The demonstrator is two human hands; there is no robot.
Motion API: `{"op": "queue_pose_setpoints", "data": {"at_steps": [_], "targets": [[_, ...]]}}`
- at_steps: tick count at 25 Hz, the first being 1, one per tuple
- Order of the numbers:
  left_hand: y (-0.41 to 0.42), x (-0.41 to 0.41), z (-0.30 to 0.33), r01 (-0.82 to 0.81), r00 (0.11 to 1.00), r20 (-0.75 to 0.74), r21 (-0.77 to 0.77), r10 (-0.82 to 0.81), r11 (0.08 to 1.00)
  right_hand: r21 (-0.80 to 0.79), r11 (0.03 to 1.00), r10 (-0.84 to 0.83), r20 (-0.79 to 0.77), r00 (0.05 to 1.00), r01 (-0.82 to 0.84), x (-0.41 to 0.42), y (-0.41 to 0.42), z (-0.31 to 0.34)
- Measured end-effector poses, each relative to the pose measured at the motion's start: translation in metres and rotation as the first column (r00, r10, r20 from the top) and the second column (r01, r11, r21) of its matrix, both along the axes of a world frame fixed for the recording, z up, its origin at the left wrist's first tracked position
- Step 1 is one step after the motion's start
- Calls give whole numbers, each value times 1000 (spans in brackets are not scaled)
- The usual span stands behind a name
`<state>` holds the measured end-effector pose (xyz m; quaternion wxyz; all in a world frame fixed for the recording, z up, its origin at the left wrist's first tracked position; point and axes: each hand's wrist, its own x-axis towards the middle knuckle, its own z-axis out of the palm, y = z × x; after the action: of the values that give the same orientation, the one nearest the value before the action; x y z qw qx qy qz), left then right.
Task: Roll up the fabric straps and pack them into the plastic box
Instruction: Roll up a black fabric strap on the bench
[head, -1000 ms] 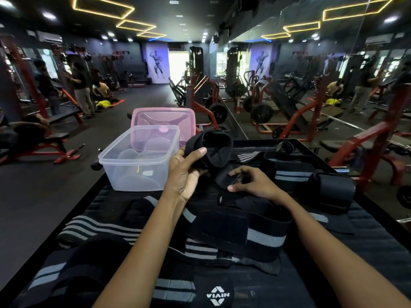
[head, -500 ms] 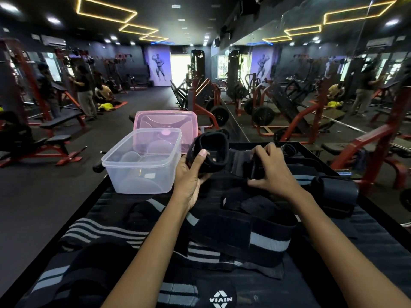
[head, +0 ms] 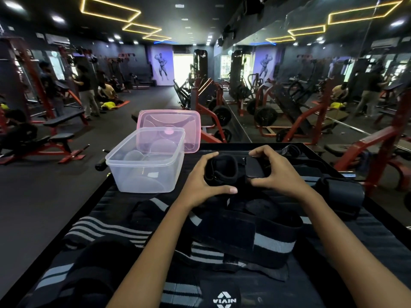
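Note:
A clear plastic box (head: 145, 162) stands open and empty at the table's far left. Its pink lid (head: 170, 121) leans behind it. Just right of the box, my left hand (head: 203, 182) grips the rolled end of a black fabric strap (head: 222, 168). My right hand (head: 274, 174) pinches the strap's flat free end between thumb and fingers. Several black and grey-striped straps (head: 255, 236) lie in a loose heap under my forearms. Another rolled black strap (head: 340, 196) sits to the right.
The black table (head: 364, 238) has a raised rim; a mirror wall runs along its right side. A strap with a white logo (head: 224, 300) lies at the near edge. Gym benches, machines and people (head: 86, 94) are far off on the left.
My right hand has risen from the heap to the strap's free end. Both hands now hold the strap lower and closer together, and the roll has turned in my left hand.

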<state>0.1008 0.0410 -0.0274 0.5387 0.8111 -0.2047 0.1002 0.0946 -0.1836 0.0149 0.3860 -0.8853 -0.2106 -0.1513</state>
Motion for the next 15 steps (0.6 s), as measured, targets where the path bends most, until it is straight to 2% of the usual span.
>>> {"op": "queue_pose_setpoints", "data": {"at_steps": [6, 11, 15], "targets": [[-3, -4, -3, 56, 997, 57, 5, -57, 998, 102, 986, 133, -41, 990, -129, -2, 1, 0], [-6, -9, 3, 46, 999, -14, -45, -46, 998, 142, 976, 175, -49, 983, -167, -1, 7, -6], [-2, -6, 2, 38, 999, -26, 11, -38, 999, 133, 972, 203, -73, 977, -192, 4, 3, -10]]}}
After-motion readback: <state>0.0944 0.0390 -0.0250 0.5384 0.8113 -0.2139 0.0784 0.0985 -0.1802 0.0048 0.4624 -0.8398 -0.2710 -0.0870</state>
